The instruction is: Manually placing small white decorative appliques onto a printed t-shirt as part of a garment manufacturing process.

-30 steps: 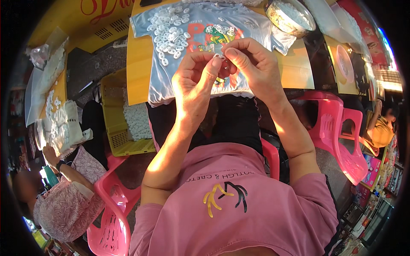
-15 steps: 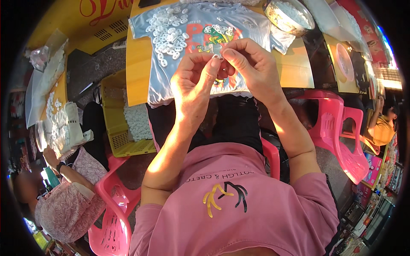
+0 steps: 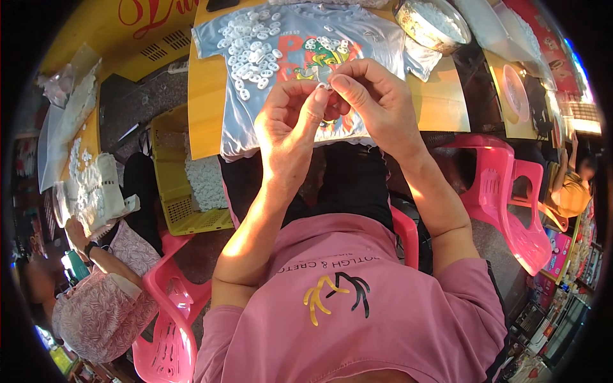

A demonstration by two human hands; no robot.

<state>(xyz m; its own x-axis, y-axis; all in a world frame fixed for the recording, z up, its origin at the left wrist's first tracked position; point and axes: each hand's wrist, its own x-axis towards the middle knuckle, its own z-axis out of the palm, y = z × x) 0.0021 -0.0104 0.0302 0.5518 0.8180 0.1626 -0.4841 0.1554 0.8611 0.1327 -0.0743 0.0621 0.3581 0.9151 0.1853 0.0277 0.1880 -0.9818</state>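
Over a light blue printed T-shirt (image 3: pixel 246 121) spread on the table, my two hands meet fingertip to fingertip. My left hand (image 3: pixel 287 121) pinches a small white plastic piece (image 3: pixel 322 85) between thumb and forefinger. My right hand (image 3: pixel 383 105) has its thumb and forefinger pressed together against that same piece; whether it grips anything else is hidden. Beyond my left hand, a loose pile of white oval pieces with holes (image 3: pixel 252 54) lies on the cloth. A smaller group of the white pieces (image 3: pixel 327 44) rests on the green print past my fingertips.
A round patterned tin (image 3: pixel 412 32) of white pieces stands at the far right. Left of my legs is a yellow crate (image 3: pixel 175 185) with a white-filled bag. Pink plastic chairs (image 3: pixel 491 172) stand on both sides. Another person (image 3: pixel 108 306) works at the left table; one more sits far right.
My hands stay almost in place, with only a slight shift of the fingertips around the white piece. The person at the far right has raised an arm.
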